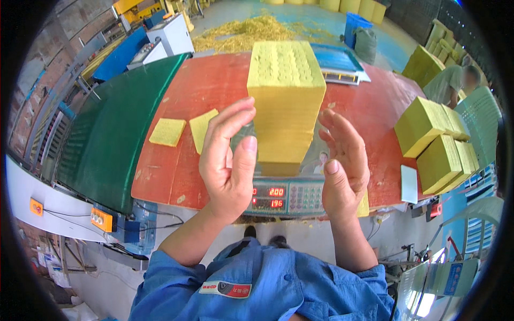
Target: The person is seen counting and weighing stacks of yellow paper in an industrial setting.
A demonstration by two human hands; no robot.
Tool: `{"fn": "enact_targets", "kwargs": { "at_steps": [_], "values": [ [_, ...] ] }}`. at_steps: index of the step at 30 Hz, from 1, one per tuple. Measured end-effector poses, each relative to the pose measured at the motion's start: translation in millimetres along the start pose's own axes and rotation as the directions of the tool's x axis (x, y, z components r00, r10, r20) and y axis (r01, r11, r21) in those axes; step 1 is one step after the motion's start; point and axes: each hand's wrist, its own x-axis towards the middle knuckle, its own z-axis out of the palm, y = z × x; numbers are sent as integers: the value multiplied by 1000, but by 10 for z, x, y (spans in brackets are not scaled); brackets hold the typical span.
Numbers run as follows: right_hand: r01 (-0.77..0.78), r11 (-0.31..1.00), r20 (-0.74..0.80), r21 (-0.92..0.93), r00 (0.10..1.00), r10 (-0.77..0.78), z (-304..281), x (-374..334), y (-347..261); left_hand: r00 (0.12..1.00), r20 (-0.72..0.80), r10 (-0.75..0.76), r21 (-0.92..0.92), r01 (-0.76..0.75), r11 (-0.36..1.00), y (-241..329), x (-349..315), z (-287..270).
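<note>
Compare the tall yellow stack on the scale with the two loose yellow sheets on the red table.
The tall yellow stack stands many layers high on the digital scale; the two loose yellow sheets lie thin and flat on the red table. The stack sits between the left hand and right hand; the sheets lie off to the left, out of hand. Both are the same yellow and roughly square.

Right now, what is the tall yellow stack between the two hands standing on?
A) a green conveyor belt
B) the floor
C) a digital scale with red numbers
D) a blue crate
C: the tall yellow stack stands on the digital scale, whose red digits glow below it, between the left hand and the right hand.
</note>
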Motion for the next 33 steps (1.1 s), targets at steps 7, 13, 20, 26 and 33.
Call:
{"fn": "enact_targets", "kwargs": {
  "at_steps": [7, 13, 20, 26, 33],
  "values": [
    [303, 727, 170, -616, 952, -253, -60, 537, -74, 967, 209, 147, 334, -212, 918, -78, 549, -80],
    [371, 580, 271, -725, 928, -254, -152, 933, 78, 925, 366, 97, 432, -262, 863, -368, 826, -45],
    [313, 638, 256, -704, 949, -183, -177, 1007, 175, 862, 490, 133, 442, -377, 814, -411, 966, -75],
    [408, 585, 306, -701, 913, -270, -205, 1063, 245, 840, 518, 160, 439, -422, 793, -490, 1002, -46],
    [414, 587, 283, -696, 909, -305, -170, 1130, 285, 837, 517, 181, 483, -460, 745, -411, 1008, -21]
  ]
}}
